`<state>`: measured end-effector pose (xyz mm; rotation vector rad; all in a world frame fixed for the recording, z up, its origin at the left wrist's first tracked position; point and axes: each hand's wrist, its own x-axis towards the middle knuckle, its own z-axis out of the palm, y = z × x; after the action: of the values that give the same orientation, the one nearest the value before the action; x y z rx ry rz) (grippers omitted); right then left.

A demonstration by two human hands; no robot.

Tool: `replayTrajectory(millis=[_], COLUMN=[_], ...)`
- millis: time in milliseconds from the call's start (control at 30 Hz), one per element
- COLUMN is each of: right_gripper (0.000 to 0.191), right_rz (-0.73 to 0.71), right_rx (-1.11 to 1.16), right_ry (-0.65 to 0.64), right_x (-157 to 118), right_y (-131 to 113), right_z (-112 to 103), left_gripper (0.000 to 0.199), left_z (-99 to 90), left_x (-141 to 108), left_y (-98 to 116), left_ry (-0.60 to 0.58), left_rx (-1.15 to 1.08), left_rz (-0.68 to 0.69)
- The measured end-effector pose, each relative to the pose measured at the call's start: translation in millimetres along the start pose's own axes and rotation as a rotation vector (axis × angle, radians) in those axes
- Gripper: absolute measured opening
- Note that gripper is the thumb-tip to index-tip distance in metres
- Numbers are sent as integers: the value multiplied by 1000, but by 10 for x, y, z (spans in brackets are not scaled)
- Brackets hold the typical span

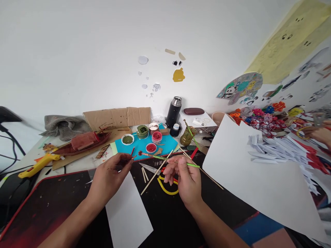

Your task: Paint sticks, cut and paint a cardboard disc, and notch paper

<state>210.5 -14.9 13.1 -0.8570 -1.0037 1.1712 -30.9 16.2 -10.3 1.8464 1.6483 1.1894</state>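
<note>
Over the mat (170, 220) by the wall (103, 51), a brush (157, 157) is being pinched by the right hand (186, 177), a reddish sliver (133, 158) by the left hand (110, 177).

A white worktop (88, 162) carries, around the black mat (165, 220) over its near part, a yellow glue gun (38, 166) at 9 o'clock, a grey cloth (62, 126) at 10, a blue sheet (169, 142) at 11, a black flask (173, 114) at 12 and a white box (205, 120) at 1. On the mat lie yellow-handled scissors (161, 186) near the centre and white paper (129, 213) toward 7 o'clock.
</note>
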Motion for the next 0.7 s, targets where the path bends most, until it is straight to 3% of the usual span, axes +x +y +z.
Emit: replayTrajectory(millis=[533,700], right_gripper=[54,53], right_rz=[22,29], right_rx=[-10,-23], right_ry=[-25,9], right_x=[-7,15], right_y=[-1,21], right_z=[-1,-17], left_gripper=[25,30], left_z=[2,7], left_x=[-3,6], left_y=[1,-5], left_ry=[-19,-56], left_rx=[15,-130], left_rz=[-39,-151])
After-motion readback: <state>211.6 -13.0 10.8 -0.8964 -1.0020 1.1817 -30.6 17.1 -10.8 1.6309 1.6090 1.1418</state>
